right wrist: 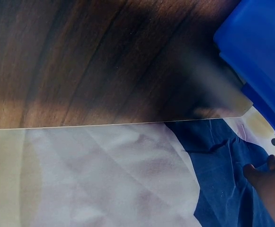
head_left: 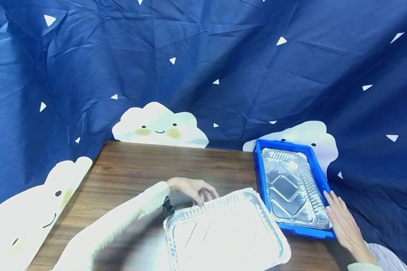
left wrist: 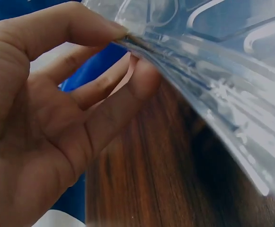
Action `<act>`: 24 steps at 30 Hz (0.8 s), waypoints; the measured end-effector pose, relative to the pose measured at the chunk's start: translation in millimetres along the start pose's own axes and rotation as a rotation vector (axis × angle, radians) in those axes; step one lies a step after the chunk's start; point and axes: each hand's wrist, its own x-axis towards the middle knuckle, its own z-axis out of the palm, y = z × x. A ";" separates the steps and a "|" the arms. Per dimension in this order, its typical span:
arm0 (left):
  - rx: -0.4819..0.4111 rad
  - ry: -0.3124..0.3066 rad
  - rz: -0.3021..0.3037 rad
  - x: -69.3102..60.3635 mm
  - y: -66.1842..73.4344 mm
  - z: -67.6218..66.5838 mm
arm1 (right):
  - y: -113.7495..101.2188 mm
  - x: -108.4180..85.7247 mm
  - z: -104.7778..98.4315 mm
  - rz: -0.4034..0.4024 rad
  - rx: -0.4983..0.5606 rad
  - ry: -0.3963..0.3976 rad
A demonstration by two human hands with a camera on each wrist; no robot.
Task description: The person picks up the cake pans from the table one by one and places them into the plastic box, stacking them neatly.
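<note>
My left hand (head_left: 191, 188) pinches the far rim of a rectangular foil tray (head_left: 224, 237), thumb on one side and fingers on the other. In the left wrist view that foil tray (left wrist: 241, 61) slants down to the right above the wood, held at its edge by the left hand (left wrist: 38, 104). A second foil tray (head_left: 286, 187) lies inside a blue plastic bin (head_left: 305, 231) at the right. Beside the bin's right side, my right hand (head_left: 344, 222) has its fingers extended against the rim. Only part of the right hand (right wrist: 272, 187) shows in the right wrist view.
The brown wooden table (head_left: 146, 162) has its back edge against a blue curtain (head_left: 196, 49) with white clouds and triangles. The bin sits at the table's right edge, visible in the right wrist view near the table corner (right wrist: 241, 106).
</note>
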 end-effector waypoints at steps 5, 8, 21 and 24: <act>-0.079 0.058 0.023 -2.6 4.0 -3.9 | 0.9 1.0 -0.8 -0.011 0.007 0.003; -0.124 0.101 0.025 -3.4 7.7 -5.4 | 1.4 1.1 -0.8 -0.014 0.008 0.004; -0.352 0.339 0.066 -6.2 29.1 -14.2 | 1.7 -0.1 1.0 -0.040 0.014 0.027; -0.366 0.393 0.087 -4.2 38.7 -13.6 | 1.9 -0.1 1.3 -0.039 0.011 0.026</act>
